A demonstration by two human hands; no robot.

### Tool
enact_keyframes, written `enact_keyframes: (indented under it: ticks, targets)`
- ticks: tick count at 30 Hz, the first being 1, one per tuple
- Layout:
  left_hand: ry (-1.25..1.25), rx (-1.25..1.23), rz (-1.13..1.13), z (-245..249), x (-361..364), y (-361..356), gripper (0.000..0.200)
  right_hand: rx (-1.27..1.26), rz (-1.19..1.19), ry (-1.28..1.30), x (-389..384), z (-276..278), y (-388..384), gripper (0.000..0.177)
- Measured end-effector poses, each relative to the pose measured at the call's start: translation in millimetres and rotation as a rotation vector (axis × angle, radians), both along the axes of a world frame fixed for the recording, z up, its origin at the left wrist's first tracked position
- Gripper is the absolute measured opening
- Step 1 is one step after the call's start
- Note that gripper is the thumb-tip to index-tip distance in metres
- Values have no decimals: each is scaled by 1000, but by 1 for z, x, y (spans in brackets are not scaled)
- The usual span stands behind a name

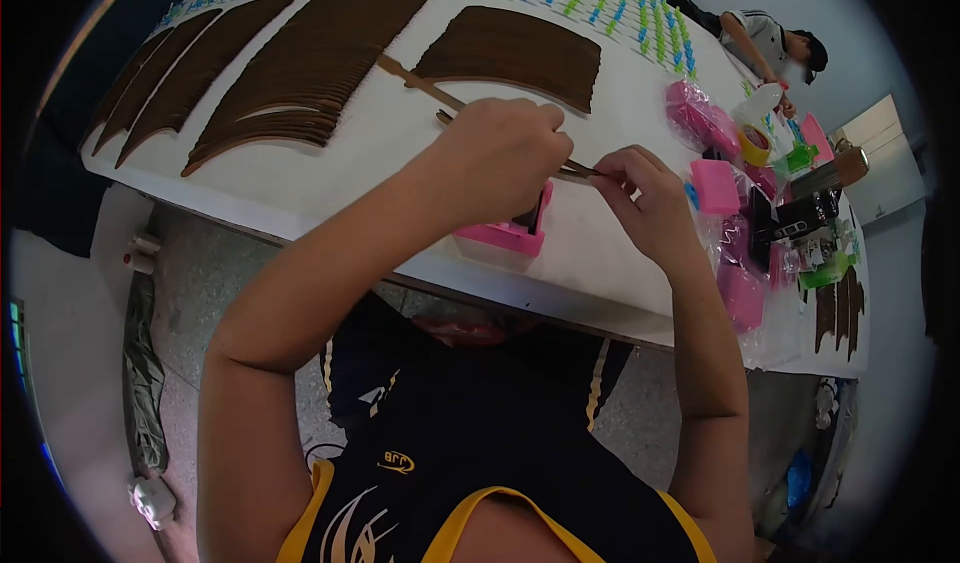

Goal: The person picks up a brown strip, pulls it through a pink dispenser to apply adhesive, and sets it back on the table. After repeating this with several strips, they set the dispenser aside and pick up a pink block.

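In the head view, thin brown strips (pixel 428 88) are held by both hands above the near part of the white table (pixel 600 258). They are gripped by the left hand (pixel 498 158), whose fingers are curled around them, and their far ends are pointed towards the far edge; their other end is pinched between the thumb and fingers of the right hand (pixel 648 195). A pink box (pixel 502 240), partly covered by the left hand, is placed near the table's near edge. Beyond the hands, a brown stack (pixel 515 53) is laid, with a larger stack (pixel 310 68) set to its left and narrower stacks (pixel 205 73) spread towards the left end. The far edge is lined with green and blue pieces (pixel 600 8). Towards the right edge, pink packets (pixel 715 188), a yellow tape roll (pixel 746 151) and a metal cylinder (pixel 828 176) are crowded together. Beyond them, a co-worker (pixel 757 38) is seen bent over the table
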State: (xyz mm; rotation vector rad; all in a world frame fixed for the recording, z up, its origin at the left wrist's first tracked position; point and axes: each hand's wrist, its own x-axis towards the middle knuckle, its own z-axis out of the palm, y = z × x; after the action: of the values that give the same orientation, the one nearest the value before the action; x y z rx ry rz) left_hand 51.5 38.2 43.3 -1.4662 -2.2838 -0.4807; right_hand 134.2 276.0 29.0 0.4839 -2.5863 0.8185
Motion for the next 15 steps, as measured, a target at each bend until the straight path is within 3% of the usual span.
enact_keyframes:
  ticks: [8, 15]
  targets:
    - [158, -171, -94, 20, -15, -16, 4, -131, 144, -170, -19, -29, -19, 11]
    - [187, -352, -30, 27, -12, -14, 9, -164, 187, -203, -28, -42, -33, 13]
